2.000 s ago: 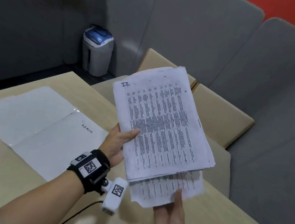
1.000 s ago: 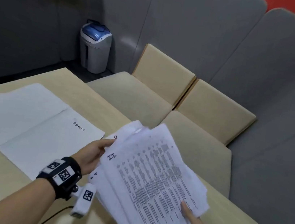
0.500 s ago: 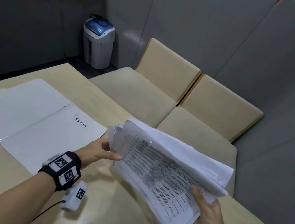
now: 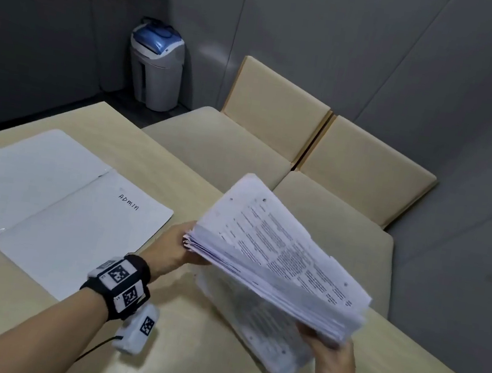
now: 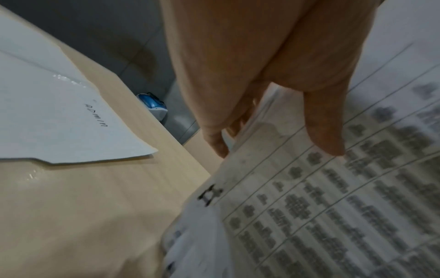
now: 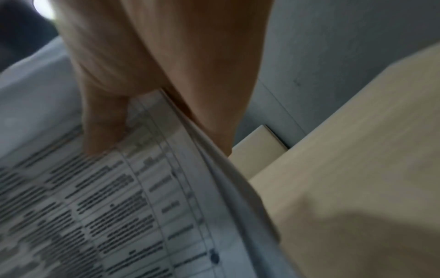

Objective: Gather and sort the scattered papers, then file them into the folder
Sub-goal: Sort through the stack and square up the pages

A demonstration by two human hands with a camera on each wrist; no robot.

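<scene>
A thick stack of printed papers hangs tilted above the table's right half, its printed face turned down and away from me. My left hand grips its left edge, thumb on the printed page headed "IT". My right hand holds the lower right corner, thumb pressed on the print and fingers behind the sheets. The stack fills the lower left of the right wrist view. An open white folder marked "ADMIN" lies flat on the table to the left; its corner shows in the left wrist view.
The light wooden table ends just past the papers. Beyond it stands a beige cushioned bench against grey padded walls. A grey bin with a blue lid sits in the far corner on the floor.
The stack came down from upright in front of me and was turned over to a tilted position. My right hand shifted from beneath it to its lower right corner.
</scene>
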